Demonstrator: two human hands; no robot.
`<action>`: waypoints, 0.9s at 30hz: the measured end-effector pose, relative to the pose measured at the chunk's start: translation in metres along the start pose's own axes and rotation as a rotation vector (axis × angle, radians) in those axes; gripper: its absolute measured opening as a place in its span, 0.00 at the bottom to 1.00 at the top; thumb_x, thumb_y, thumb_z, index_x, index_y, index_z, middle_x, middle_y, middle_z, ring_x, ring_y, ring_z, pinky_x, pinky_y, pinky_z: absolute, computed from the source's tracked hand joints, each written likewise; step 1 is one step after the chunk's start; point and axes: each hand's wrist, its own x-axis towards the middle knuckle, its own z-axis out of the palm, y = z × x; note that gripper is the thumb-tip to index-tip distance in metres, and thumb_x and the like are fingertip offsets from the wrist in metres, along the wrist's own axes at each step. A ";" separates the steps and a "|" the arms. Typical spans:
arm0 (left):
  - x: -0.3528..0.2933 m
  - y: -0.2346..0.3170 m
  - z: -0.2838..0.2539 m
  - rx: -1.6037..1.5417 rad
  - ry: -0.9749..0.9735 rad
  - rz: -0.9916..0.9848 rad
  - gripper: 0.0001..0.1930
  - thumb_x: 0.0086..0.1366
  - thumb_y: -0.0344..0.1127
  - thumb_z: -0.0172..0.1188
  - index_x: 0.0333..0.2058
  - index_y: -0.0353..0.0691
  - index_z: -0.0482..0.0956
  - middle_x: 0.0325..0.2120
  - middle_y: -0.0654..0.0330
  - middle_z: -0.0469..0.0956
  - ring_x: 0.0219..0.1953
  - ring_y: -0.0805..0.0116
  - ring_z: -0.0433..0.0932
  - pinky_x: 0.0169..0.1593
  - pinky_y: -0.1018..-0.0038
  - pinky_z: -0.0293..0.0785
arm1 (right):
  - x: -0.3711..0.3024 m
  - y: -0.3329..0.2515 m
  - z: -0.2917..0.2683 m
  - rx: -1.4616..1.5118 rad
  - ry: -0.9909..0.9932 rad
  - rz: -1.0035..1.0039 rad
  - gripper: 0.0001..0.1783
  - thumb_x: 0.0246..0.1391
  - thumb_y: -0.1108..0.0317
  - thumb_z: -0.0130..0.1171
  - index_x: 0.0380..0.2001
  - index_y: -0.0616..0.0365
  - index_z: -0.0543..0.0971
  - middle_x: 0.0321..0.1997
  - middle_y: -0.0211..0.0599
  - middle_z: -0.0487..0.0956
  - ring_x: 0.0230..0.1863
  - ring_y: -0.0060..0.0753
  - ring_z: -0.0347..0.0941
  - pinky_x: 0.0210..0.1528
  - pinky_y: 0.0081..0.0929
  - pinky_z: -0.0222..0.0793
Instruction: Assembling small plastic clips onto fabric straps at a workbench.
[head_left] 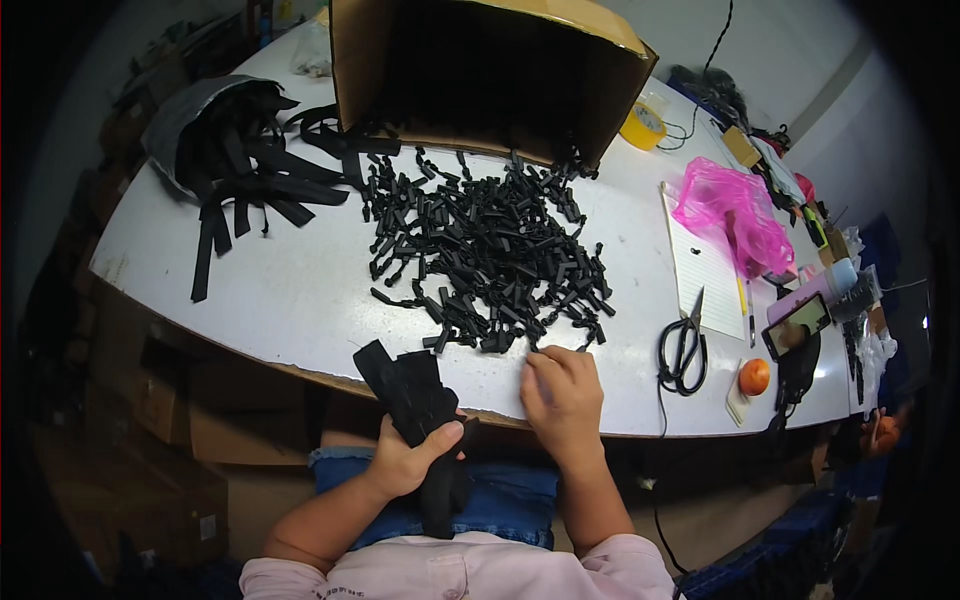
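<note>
My left hand (412,458) is closed round a bundle of black fabric straps (405,390) in front of the table's near edge. Some strap ends fan out above the fist, and others hang below it. On the white table lies a large pile of small black pieces (490,240), each a short bar with a looped cord end. My right hand (562,395) is at the pile's near edge, fingers curled and pinched together at one small black piece (533,344). The fingers partly hide how that piece is gripped.
Behind the pile, a cardboard box (625,100) lies with its opening toward me. A grey bag (165,140) spills black straps at left. To the right are black scissors (684,350), a lined notepad (705,285), a pink plastic bag (730,205), yellow tape (643,125), a phone (797,327) and an orange fruit (754,377).
</note>
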 end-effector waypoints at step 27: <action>0.004 -0.008 0.006 0.399 0.053 0.294 0.06 0.50 0.27 0.57 0.29 0.35 0.74 0.23 0.65 0.74 0.25 0.80 0.71 0.28 0.83 0.67 | -0.007 -0.033 -0.013 0.804 -0.297 0.063 0.11 0.37 0.83 0.55 0.29 0.63 0.76 0.28 0.35 0.70 0.25 0.21 0.67 0.24 0.12 0.61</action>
